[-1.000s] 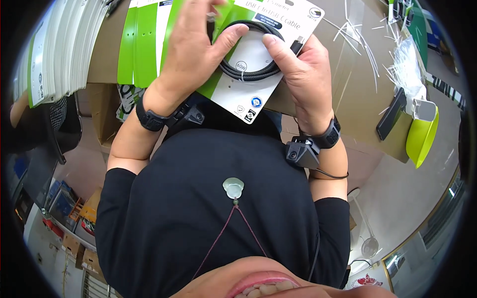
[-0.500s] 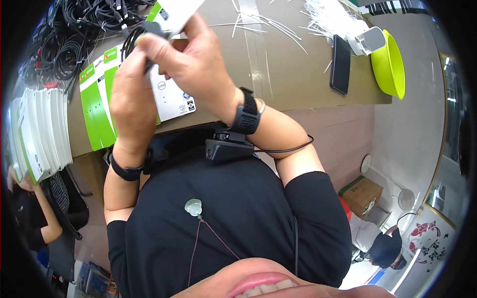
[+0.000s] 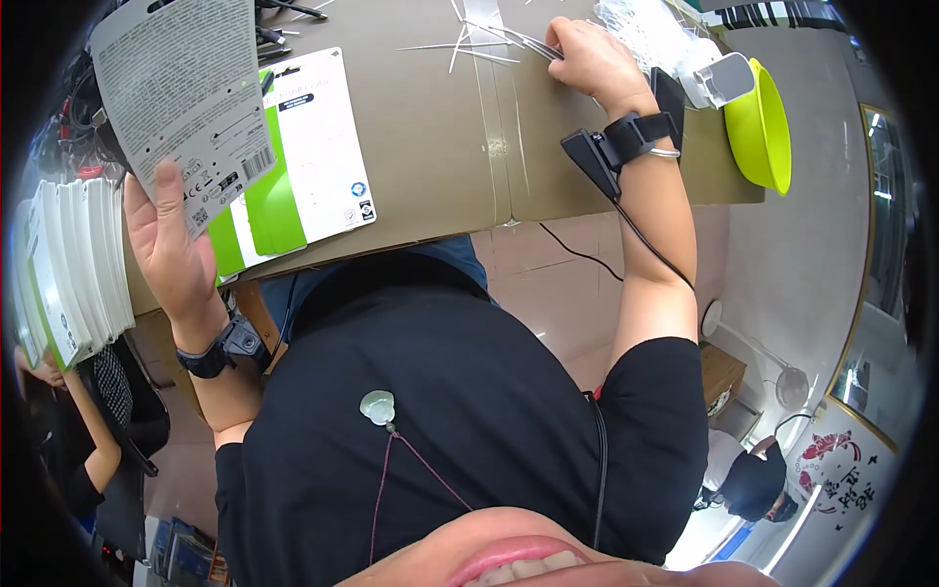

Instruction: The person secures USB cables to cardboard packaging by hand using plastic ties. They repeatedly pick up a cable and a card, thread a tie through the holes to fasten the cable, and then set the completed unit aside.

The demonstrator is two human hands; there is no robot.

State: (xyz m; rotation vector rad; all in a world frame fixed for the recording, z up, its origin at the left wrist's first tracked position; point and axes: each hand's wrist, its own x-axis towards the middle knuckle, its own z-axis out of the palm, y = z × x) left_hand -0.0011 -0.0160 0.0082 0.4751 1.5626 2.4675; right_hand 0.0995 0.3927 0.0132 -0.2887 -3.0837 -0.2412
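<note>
Holding a grey printed packaging card (image 3: 181, 93) up at the upper left of the frame, the left hand (image 3: 171, 259) grips its lower edge, thumb across the front; the card's top corner is cut off by the rim of the picture. Behind it a white-and-green card (image 3: 298, 157) lies flat on the brown cardboard-covered table (image 3: 440, 137), partly hidden by the raised card and the hand. At the top centre-right the right hand (image 3: 592, 59) is closed narrowly on thin white cable ties (image 3: 509, 37); the fingertips are turned away, so how many it pinches cannot be told. More ties lie scattered there, and a pale heap at the top edge is probably a bag of them. A black phone (image 3: 670, 93) is half covered by the wrist strap, beside a lime-green bowl (image 3: 758, 127). A stack of white cards (image 3: 73, 264) stands on edge at the far left, with dark cables (image 3: 68, 127) barely visible above it. Below the table shows a pale tiled floor (image 3: 558, 303).
</note>
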